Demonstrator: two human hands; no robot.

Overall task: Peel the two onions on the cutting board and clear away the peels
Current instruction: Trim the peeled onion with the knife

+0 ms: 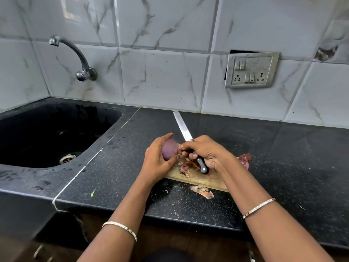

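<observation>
Cradling 1 onion (169, 150) in curled left hand (155, 163) fingers, right hand (207, 154) fingers gripping knife (183, 128) (above peels (188, 165))

Sink (47, 133) L; tap (75, 55) on wall (160, 76) behind it. Board (204, 180) on counter (283, 157) R of sink; peel heap (188, 165) on board, stray peels (203, 191) in front. Socket plate (251, 69) on wall, R.

Black counter (283, 157), cutting board (200, 180), loose peels (203, 192)

Home kitchen. Black speckled stone counter (283, 159) under the fingers (164, 138); black sink (37, 118) left of them, wall tap (75, 52) beyond it. Marbled wall tiles (160, 76) and switch-and-socket plate (251, 69) beyond the fingers.
</observation>
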